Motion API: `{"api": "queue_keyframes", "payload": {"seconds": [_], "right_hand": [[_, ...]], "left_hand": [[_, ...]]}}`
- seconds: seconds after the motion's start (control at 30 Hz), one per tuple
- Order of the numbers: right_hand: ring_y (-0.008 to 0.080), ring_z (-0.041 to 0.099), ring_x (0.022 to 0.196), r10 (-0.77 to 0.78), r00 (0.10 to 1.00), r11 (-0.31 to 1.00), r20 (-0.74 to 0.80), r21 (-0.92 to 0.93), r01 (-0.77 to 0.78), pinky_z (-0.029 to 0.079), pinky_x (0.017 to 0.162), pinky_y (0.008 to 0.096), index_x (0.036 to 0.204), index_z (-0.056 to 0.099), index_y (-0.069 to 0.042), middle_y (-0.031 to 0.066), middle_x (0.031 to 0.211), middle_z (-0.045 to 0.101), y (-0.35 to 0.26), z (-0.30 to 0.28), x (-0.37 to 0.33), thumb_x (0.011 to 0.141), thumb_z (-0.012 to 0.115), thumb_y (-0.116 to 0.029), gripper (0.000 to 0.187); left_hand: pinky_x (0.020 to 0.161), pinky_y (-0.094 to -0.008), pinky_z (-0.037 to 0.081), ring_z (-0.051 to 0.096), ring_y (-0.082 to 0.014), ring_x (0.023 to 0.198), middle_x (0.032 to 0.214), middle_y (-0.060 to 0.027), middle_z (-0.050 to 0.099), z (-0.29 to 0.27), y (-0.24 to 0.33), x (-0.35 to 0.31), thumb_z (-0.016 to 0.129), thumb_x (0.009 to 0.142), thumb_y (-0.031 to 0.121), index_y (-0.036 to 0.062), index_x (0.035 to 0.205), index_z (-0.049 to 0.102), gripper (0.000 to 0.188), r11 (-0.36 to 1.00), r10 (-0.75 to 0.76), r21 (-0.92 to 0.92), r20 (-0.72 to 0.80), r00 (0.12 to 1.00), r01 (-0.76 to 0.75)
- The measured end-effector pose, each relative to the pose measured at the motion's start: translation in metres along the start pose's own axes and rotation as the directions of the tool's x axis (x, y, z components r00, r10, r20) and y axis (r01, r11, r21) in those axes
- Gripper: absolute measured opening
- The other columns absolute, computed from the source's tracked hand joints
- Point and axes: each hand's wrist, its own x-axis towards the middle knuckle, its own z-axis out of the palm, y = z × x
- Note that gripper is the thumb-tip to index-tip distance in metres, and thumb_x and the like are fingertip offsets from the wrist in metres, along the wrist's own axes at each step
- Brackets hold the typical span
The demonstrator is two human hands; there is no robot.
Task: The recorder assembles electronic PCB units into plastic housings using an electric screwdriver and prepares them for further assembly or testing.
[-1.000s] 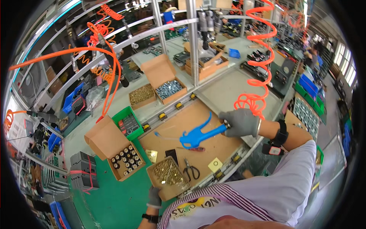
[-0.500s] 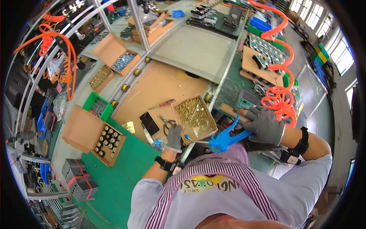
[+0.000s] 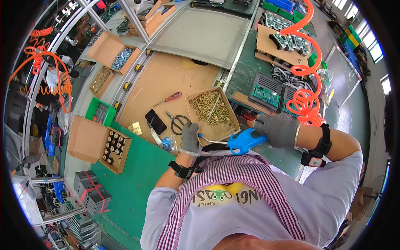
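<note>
My right hand (image 3: 278, 130), in a grey glove, is closed round the handle of a blue air blow gun (image 3: 241, 141). The gun's thin bent nozzle points left, across the near side of a shallow cardboard box (image 3: 203, 141). Many small brass-coloured fittings (image 3: 213, 106) fill most of that box, and a thin light stick lies on them. My gloved left hand (image 3: 190, 137) is closed at the box's near left wall, close to the nozzle tip; its fingertips are partly hidden. Black-handled scissors (image 3: 178, 123) lie just left of it.
A dark phone (image 3: 156, 121), a red-handled screwdriver (image 3: 171, 97) and a knife (image 3: 154, 132) lie left of the box. Farther left stands an open carton (image 3: 118, 166) of black-and-brass parts. An orange coiled hose (image 3: 306, 100) hangs at right, near circuit boards (image 3: 266, 96).
The whole view has shifted, with the bench appearing higher. My right hand and the blow gun have moved slightly left relative to my body; the left hand stays by the box.
</note>
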Motion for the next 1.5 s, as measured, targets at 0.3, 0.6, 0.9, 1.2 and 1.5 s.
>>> {"api": "queue_keyframes", "payload": {"seconds": [0.3,0.6,0.9,1.2,1.5], "right_hand": [[0.0290,0.058,0.079,0.184,0.981,0.981,0.055,0.054,-0.187,0.046,0.061,0.0412,0.110,0.048,-0.011,0.0097,0.096,0.050,0.017,0.035,-0.031,0.070,0.057,-0.018,0.042],[0.0285,0.060,0.075,0.337,0.942,0.925,-0.002,0.187,-0.330,0.048,0.058,0.0396,0.112,0.048,-0.009,0.0121,0.098,0.051,-0.009,0.086,-0.080,0.069,0.056,-0.014,0.044],[0.0284,0.059,0.080,0.333,0.941,0.911,0.060,0.238,-0.338,0.048,0.060,0.0417,0.112,0.049,-0.012,0.0120,0.099,0.051,-0.015,0.093,-0.101,0.070,0.055,-0.014,0.042],[0.0274,0.058,0.085,0.312,0.950,0.931,0.027,0.192,-0.311,0.048,0.064,0.0408,0.111,0.050,-0.012,0.0109,0.095,0.052,0.006,0.096,-0.115,0.070,0.055,-0.015,0.042],[0.0271,0.057,0.088,0.291,0.957,0.944,-0.013,0.167,-0.285,0.048,0.067,0.0400,0.112,0.050,-0.011,0.0111,0.097,0.052,0.030,0.102,-0.124,0.070,0.056,-0.017,0.043]], "left_hand": [[0.063,-0.0276,0.041,0.051,-0.0152,0.072,0.077,-0.0077,0.054,-0.006,-0.078,0.009,0.051,0.074,0.024,-0.0034,0.089,0.055,0.032,0.922,-0.344,0.217,0.074,0.936,0.321],[0.062,-0.0294,0.042,0.050,-0.0159,0.067,0.076,-0.0067,0.053,0.042,-0.091,-0.011,0.050,0.072,0.021,-0.0026,0.086,0.053,0.028,0.930,-0.369,0.110,0.266,0.891,0.352],[0.067,-0.0297,0.045,0.054,-0.0184,0.075,0.086,-0.0098,0.055,0.049,-0.072,-0.027,0.047,0.071,0.016,-0.0048,0.095,0.051,0.032,0.959,-0.282,0.060,0.325,0.903,0.278],[0.071,-0.0321,0.048,0.056,-0.0227,0.083,0.096,-0.0124,0.053,0.054,-0.065,-0.051,0.044,0.073,0.012,-0.0051,0.109,0.044,0.040,0.971,-0.237,0.009,0.195,0.952,0.240],[0.071,-0.0313,0.049,0.055,-0.0215,0.084,0.098,-0.0118,0.053,0.063,-0.066,-0.061,0.045,0.072,0.008,-0.0042,0.110,0.043,0.040,0.974,-0.215,-0.038,0.134,0.967,0.221]]}}
